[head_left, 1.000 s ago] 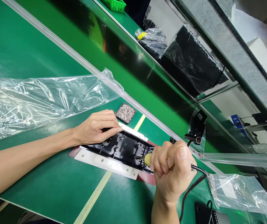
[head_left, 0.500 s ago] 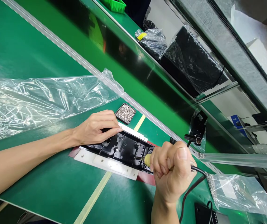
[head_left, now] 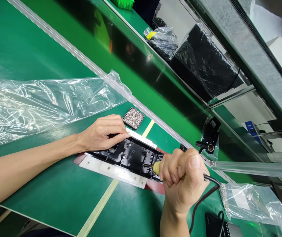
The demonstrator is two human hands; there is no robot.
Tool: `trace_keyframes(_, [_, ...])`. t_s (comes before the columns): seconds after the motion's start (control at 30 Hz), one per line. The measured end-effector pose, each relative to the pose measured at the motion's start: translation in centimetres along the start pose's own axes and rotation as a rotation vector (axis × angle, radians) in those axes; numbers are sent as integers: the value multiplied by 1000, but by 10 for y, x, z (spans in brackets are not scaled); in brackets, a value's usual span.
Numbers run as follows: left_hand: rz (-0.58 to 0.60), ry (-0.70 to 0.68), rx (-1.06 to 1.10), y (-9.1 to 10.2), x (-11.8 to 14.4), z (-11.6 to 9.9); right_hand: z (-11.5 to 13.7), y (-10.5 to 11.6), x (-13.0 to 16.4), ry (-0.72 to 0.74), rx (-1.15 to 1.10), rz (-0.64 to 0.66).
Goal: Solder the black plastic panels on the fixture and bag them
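A long black plastic housing (head_left: 133, 154) lies open side up between white fixture strips (head_left: 113, 171) on the green bench. My left hand (head_left: 107, 133) rests over its left end, fingers bent and thumb along the far edge, gripping it. In my right hand (head_left: 184, 176) is a corded soldering iron (head_left: 156, 168), its yellow grip wrapped by my fist. The iron's metal tip points left into the housing, near the ribs at its right part; whether it touches cannot be made out. Just beyond the housing sits a small black tray (head_left: 123, 122) filled with tiny metal pieces.
Clear plastic sheeting (head_left: 44, 105) covers the left of the bench. A metal rail (head_left: 81, 56) runs along the back. A black holder (head_left: 208, 138) stands at the right. The iron's black cable (head_left: 197, 207) hangs near a clear bag (head_left: 249, 200) of small parts.
The view has shifted slightly. Both hands keep their places on the housing and the soldering iron, with hardly any visible movement.
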State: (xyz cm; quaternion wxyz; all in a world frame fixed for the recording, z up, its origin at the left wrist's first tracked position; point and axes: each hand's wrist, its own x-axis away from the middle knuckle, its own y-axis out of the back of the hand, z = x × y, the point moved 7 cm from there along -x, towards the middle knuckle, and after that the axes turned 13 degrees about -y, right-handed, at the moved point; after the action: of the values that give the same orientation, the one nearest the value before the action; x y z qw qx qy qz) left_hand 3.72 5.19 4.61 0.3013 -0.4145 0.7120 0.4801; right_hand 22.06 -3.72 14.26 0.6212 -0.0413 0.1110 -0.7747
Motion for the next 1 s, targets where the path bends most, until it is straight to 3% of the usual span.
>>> trace_keyframes(1.0, [-9,-2,6,1,-1,0,0,-1,1,1,-8,-3])
